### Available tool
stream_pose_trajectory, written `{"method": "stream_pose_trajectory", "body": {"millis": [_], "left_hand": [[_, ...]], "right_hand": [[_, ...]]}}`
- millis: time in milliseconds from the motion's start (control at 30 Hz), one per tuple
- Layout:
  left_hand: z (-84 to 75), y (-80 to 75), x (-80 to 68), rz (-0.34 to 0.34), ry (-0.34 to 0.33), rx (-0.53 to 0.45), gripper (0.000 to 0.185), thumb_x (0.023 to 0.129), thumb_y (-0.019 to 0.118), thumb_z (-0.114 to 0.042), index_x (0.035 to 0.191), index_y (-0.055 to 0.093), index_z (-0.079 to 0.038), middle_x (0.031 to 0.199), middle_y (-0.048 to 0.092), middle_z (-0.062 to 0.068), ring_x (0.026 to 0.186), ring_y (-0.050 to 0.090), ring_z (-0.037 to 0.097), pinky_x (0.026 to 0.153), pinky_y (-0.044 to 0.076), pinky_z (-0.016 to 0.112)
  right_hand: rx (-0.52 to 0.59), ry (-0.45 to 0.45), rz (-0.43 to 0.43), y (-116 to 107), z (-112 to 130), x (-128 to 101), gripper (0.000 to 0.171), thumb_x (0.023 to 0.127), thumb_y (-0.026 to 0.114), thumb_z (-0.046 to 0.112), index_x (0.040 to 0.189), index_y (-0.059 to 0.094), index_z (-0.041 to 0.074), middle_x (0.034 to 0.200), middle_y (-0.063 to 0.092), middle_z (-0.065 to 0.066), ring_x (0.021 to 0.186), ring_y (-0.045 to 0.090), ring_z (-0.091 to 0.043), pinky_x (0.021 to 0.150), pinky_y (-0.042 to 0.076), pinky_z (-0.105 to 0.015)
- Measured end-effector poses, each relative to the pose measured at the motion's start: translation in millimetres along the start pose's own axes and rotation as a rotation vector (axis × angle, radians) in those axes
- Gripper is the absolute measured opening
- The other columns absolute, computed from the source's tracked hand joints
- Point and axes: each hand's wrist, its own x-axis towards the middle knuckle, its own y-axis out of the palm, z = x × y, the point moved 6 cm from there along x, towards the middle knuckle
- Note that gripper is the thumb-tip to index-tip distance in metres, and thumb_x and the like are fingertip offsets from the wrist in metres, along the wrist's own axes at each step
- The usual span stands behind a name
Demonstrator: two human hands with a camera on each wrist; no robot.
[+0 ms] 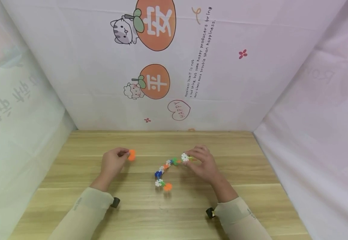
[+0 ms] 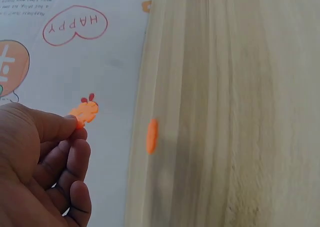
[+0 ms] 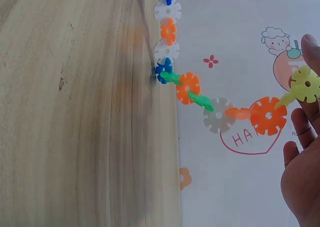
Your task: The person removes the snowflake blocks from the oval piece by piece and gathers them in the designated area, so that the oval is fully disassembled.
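Left hand (image 1: 111,162) raised toward eleven o'clock, thumb and forefinger pinched together at the tips, remaining fingers (image 2: 75,157) loosely curled beneath (wrist view). Right hand (image 1: 203,163) at one o'clock, palm down, fingertips pinching, fingers slightly bent. Both forearms in pale sleeves, angled inward from five and seven o'clock, wrists low.

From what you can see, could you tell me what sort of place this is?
Probably a small recording booth: a wooden table walled by a cartoon-printed cloth, with a toy chain being handled.
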Motion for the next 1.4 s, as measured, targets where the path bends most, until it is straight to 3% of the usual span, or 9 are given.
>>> {"method": "stream_pose_trajectory", "body": {"millis": [300,667,1400], "left_hand": [[26.3,-4.2,6.8,-0.014,-0.025,0.029,0.020,0.099,0.071,-0.021,0.109,0.077,-0.005,0.108,0.076,0.013,0.098,0.070,0.032,0.084,0.056,0.049],[52.8,1.5,11.7,0.048,-0.143,0.121,0.026,0.100,0.065,-0.025,0.113,0.075,-0.006,0.112,0.076,0.015,0.104,0.069,0.035,0.088,0.054,0.052],[52.7,0.9,17.6,0.075,-0.203,0.186,0.029,0.100,0.064,-0.031,0.110,0.077,-0.007,0.113,0.075,0.014,0.103,0.068,0.035,0.086,0.054,0.051]], "right_hand": [[-0.008,-0.008,-0.007,-1.0,2.1,-0.7,0.035,0.078,0.091,0.012,0.111,0.079,0.013,0.106,0.076,0.001,0.107,0.054,-0.022,0.090,0.044,-0.042],[-0.005,0.015,0.016,-0.8,4.0,-0.5,0.035,0.078,0.091,0.009,0.110,0.079,0.013,0.105,0.075,0.003,0.107,0.054,-0.021,0.092,0.043,-0.045],[0.001,-0.006,0.016,2.5,6.4,0.3,0.031,0.083,0.088,0.017,0.113,0.078,0.014,0.104,0.073,0.004,0.108,0.054,-0.021,0.092,0.044,-0.045]]}}
